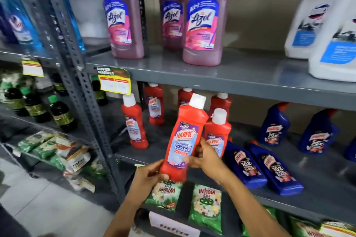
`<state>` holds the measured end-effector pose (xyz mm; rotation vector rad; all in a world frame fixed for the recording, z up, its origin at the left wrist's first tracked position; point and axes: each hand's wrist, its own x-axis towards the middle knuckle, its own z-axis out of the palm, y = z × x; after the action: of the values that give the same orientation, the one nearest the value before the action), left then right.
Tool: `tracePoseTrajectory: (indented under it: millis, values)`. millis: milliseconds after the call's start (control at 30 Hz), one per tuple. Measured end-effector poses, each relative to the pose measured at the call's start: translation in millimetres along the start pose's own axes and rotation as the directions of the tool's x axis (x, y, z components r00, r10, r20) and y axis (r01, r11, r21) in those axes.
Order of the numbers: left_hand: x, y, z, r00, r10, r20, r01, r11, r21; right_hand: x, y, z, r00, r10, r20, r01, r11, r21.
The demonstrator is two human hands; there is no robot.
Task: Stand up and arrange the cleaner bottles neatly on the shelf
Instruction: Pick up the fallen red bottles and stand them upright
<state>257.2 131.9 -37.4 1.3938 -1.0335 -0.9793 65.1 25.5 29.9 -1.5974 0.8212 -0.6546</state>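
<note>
From the head camera, both hands hold one red bottle [183,140] in front of the middle shelf [250,188]. The left hand [152,174] grips its base and the right hand [204,155] wraps its lower side, thumb on the label. The bottle is tilted a little to the right, with a white cap, and its label reads "HARPIC", "BATHROOM CLEANER" and "10X". More red bottles with white caps [134,123] stand on that shelf behind it. To the right, two blue bottles [264,165] lie flat, marked "HARPIC 10X"; others stand behind them. On the shelf above stand pink bottles [204,17] labelled "Lizol". Below hang green packets [206,208] reading "Wheel 2in1". A yellow shelf tag [113,81] says "SUPER MARKET"
</note>
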Motion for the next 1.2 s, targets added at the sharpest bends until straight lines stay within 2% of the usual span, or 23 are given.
tracePoseTrajectory:
  millis: [67,200,300,400,733,1000,1067,1133,1200]
  values:
    - [28.4,1.9,-10.2,0.999,0.048,0.004,-0.048,0.988,0.147,26.9,9.9,10.4,0.997,0.01,-0.076,-0.012,1.0,-0.026]
    - [82.1,-9.1,-13.4,0.998,0.067,-0.002,-0.063,0.944,0.325,72.2,23.7,22.5,0.978,-0.041,-0.205,-0.016,0.963,-0.269]
    - [110.7,-22.5,-7.9,0.993,0.116,0.032,-0.117,0.874,0.472,94.0,30.8,26.5,0.974,-0.012,-0.227,-0.07,0.935,-0.348]
    - [128.7,-31.3,-6.2,0.993,0.11,0.035,-0.111,0.831,0.545,108.7,38.2,26.1,0.976,0.015,-0.216,-0.095,0.925,-0.368]
    - [144.2,-45.9,1.8,0.989,0.131,-0.068,-0.07,0.823,0.564,125.8,45.0,26.1,0.982,0.109,-0.152,-0.161,0.906,-0.391]
    - [132.5,-48.5,6.5,0.988,0.128,-0.086,-0.06,0.831,0.553,115.0,55.8,30.3,0.974,0.109,-0.197,-0.182,0.897,-0.404]
    - [122.1,-46.1,14.7,0.988,0.113,-0.107,-0.043,0.86,0.509,110.0,53.3,30.4,0.972,0.111,-0.206,-0.189,0.893,-0.409]
    - [104.4,-45.8,31.8,0.971,0.157,-0.178,-0.059,0.888,0.457,100.4,51.1,32.0,0.968,0.126,-0.218,-0.212,0.875,-0.434]
    - [81.2,-51.0,56.8,0.917,0.208,-0.341,-0.04,0.898,0.439,83.8,49.1,31.6,0.961,0.13,-0.244,-0.237,0.842,-0.485]
